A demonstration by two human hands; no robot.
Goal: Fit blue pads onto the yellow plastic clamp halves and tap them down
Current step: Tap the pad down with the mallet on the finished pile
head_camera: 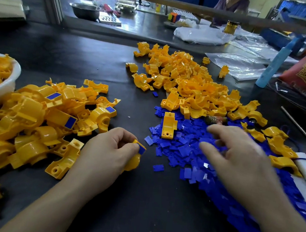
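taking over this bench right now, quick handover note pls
Left hand grips one yellow clamp half with a blue pad already on it.
Right hand, fingers spread, hovers over the loose blue pads; blurred, seems to hold nothing.
Done: padded halves heaped at left, by the white bowl.
Left: the big pile of bare halves behind the pads.

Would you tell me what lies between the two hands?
Head view: loose blue pads on the dark table, between the left hand holding a yellow half and the right hand.
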